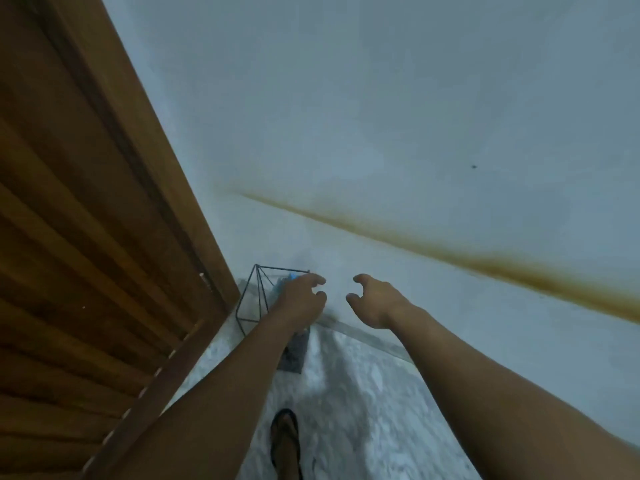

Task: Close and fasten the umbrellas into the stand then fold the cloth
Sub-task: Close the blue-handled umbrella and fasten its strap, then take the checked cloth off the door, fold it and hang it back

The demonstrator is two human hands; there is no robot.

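Both hands reach forward with loosely curled fingers, holding nothing: left hand [300,299] in front of the black wire umbrella stand [258,299], right hand [375,301] beside it. The stand sits on the floor [353,393] where door [86,237] meets wall [381,116]; something blue [281,284] shows inside.

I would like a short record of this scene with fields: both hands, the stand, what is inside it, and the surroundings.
left hand: fingers loosely curled, holding nothing, over the stand
right hand: fingers loosely curled, holding nothing, apart from the stand
stand: black wire frame, on the floor in the corner beside the wooden door
contents: something blue, partly hidden, too blurred to name
wall: pale, with a brown streak
floor: speckled light surface
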